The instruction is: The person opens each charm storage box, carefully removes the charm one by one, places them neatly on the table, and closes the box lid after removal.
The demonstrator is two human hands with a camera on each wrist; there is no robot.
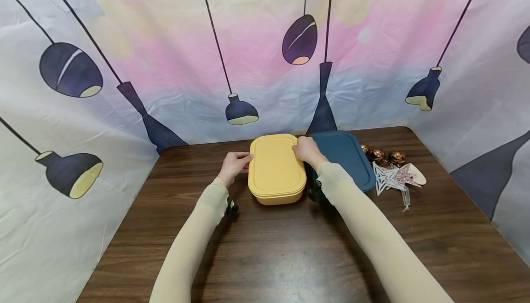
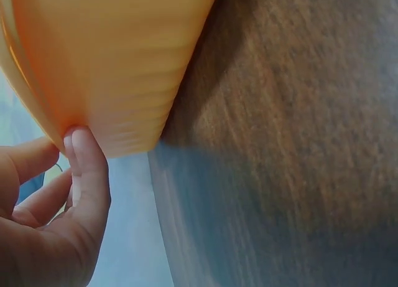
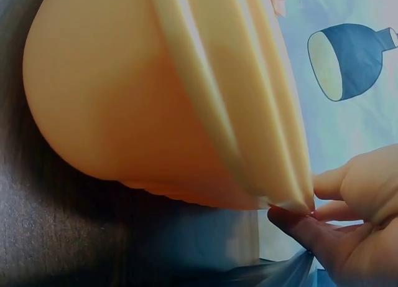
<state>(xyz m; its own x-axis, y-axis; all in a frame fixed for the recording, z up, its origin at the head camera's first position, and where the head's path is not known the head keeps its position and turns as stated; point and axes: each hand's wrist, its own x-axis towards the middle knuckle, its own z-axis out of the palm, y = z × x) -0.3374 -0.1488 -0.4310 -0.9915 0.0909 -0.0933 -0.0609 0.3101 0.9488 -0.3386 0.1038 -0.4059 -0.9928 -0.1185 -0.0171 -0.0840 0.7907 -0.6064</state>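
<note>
A yellow storage box [image 1: 277,165] with rounded corners stands on the table, its lid on top. At its left side my left hand [image 1: 235,168] pinches the rim, thumb above and fingertips [image 2: 87,147] under the edge. On the opposite side my right hand [image 1: 309,151] grips the rim between thumb and fingers, as the right wrist view shows from low down. In that view the box's side wall [image 3: 112,94] and the stepped rim of the lid [image 3: 249,81] are close up. What lies inside the box is hidden.
Right of the box lies a dark blue lidded shape [image 1: 343,155], partly behind my right forearm. Beyond it are several copper baubles [image 1: 377,154] and glittery star ornaments [image 1: 391,177] on the wooden table [image 1: 281,252]. A printed cloth [image 1: 174,63] hangs behind the table.
</note>
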